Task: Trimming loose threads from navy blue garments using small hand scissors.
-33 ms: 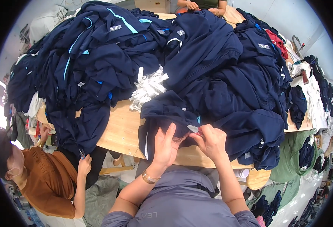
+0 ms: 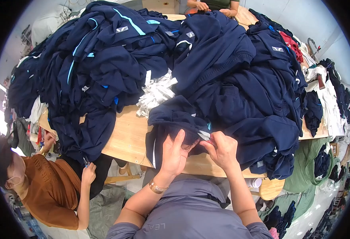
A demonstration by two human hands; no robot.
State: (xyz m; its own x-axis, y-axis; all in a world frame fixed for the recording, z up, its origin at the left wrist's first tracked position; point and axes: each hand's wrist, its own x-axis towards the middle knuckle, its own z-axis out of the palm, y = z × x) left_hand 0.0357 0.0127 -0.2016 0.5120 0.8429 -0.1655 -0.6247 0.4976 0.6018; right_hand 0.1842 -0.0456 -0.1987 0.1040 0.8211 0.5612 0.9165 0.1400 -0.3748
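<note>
At the table's near edge, my left hand (image 2: pixel 174 154) holds the edge of a navy garment (image 2: pixel 175 115), thumb up and fingers partly behind the cloth. My right hand (image 2: pixel 222 150) is closed around small thread snips (image 2: pixel 203 136). Their pale metal blades point left, against the cloth close to my left fingertips; most of the handle is hidden in my palm. A light blue tab (image 2: pixel 209 126) shows on the cloth just above the blades. White trim (image 2: pixel 154 153) runs down the garment's left side.
Navy garments are heaped high at the left (image 2: pixel 99 51) and right (image 2: pixel 254 87) of the wooden table (image 2: pixel 125 137). White strips (image 2: pixel 157 93) lie piled between them. A co-worker in brown (image 2: pixel 55 183) stands close at left, holding snips; another person's hands (image 2: pixel 202 6) are across the table.
The blades and my right hand have shifted very slightly. The left co-worker's hands have moved a little; the piles are unchanged.
</note>
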